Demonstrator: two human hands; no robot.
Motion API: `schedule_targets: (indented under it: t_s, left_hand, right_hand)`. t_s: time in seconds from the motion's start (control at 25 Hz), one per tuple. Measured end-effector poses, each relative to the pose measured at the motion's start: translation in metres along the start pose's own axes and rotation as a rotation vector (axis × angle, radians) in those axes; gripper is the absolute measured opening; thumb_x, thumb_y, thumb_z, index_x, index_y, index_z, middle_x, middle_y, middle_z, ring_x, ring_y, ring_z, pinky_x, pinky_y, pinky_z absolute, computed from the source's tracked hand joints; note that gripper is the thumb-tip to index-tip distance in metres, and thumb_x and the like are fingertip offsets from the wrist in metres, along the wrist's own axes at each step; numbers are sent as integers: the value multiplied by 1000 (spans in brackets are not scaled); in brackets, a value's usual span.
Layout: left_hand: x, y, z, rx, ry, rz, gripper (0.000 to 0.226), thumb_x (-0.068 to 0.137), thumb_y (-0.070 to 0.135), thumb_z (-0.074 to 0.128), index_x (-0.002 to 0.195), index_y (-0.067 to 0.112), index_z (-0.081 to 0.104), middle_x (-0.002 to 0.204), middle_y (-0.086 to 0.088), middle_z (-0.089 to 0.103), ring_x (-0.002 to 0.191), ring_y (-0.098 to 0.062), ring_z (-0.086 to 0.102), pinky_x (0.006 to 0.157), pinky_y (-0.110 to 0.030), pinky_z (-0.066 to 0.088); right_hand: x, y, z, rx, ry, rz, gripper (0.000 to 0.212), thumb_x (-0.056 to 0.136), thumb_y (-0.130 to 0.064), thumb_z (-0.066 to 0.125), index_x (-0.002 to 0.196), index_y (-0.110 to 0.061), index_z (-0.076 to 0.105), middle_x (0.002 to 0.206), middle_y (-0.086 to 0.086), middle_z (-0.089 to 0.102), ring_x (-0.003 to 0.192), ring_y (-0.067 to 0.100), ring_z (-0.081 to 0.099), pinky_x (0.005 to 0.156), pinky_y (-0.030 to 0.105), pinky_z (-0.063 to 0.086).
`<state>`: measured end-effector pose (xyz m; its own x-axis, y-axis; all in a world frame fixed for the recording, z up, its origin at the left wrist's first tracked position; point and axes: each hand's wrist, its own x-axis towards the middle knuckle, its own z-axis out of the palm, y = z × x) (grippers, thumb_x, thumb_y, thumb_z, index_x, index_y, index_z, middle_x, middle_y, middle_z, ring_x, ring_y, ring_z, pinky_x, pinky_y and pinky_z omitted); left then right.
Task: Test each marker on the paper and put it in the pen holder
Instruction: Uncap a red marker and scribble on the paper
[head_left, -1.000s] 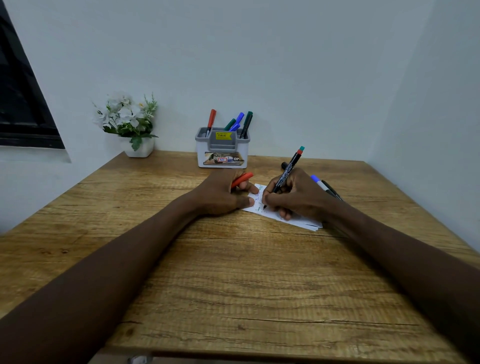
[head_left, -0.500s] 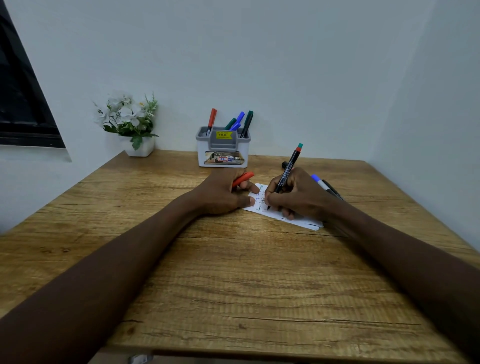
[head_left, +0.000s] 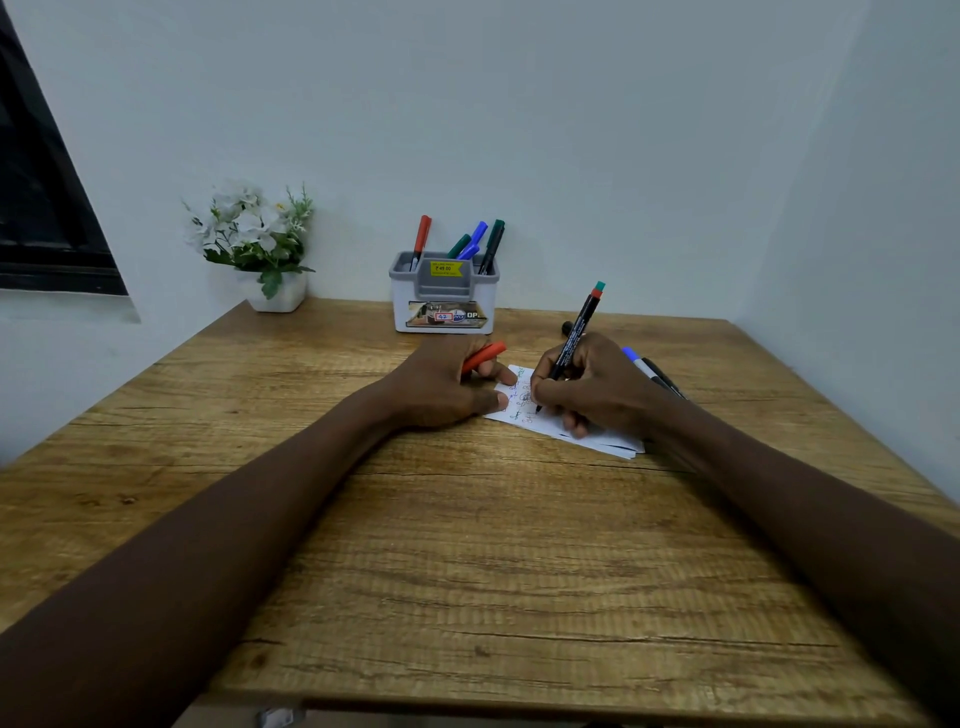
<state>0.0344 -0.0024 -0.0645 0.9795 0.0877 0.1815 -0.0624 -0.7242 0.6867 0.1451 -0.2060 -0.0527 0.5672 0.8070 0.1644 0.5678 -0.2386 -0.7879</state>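
The right hand (head_left: 592, 387) was closed around a black marker (head_left: 571, 345) in a writing grip, fingers wrapped low on the barrel just above the tip, so that most of the barrel rose clear of the hand, tilted up and away toward the back edge of the table (head_left: 467, 545), its red-and-teal end topmost. The tip touched the paper (head_left: 524, 402), a small white stack lying in the middle of the table toward its right side, already covered with coloured scribbles near the tip. The heel of that hand rested on the paper. The left hand (head_left: 441, 387) lay just left of the paper, its thumb and a fingertip pressing on the sheet's left edge, while its curled fingers held a red cap (head_left: 483, 356) that stuck out toward the right. Just behind the right hand, near the table's right edge, two more markers (head_left: 652, 371) lay flat, one with a blue end and one dark, and another dark end showed beyond the knuckles. The pen holder (head_left: 444, 304), grey and white with a yellow price sticker, stood at the middle of the back edge, holding red, green, blue and dark markers upright or leaning. A potted plant with white flowers (head_left: 254, 244) sat at the back left corner.
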Motion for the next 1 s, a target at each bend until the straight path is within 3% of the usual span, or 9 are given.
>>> schedule_targets:
  t_s: [0.28, 0.44, 0.68, 1.0]
  left_hand:
    - [-1, 3, -1, 28, 11, 8, 30, 84, 21, 80, 93, 2, 59, 111, 9, 75, 115, -1, 63, 106, -36, 47]
    - [-1, 2, -1, 51, 17, 14, 26, 84, 23, 81, 87, 12, 58, 110, 7, 75, 114, -2, 63, 104, -41, 49]
    - [1, 0, 0, 24, 21, 1, 31, 83, 22, 81, 91, 4, 58, 109, 11, 76, 107, 10, 62, 96, -24, 47]
    - [2, -2, 1, 29, 15, 10, 30, 84, 23, 81, 92, 5, 58, 111, 11, 75, 111, 7, 62, 101, -25, 44]
  right_hand:
    - [1, 1, 3, -25, 13, -23, 17, 93, -9, 66, 85, 5, 69, 55, 12, 66, 41, 21, 59, 47, 26, 49]
    - [4, 3, 2, -17, 43, 11, 16, 93, -11, 67, 87, 4, 70, 58, 14, 69, 44, 23, 62, 51, 30, 52]
    - [3, 2, 2, -11, 19, 16, 17, 93, -10, 66, 87, 6, 69, 57, 12, 67, 44, 22, 61, 51, 30, 52]
    - [7, 4, 3, -10, 37, 46, 14, 94, -8, 65, 87, 3, 69, 61, 14, 69, 50, 25, 65, 50, 31, 55]
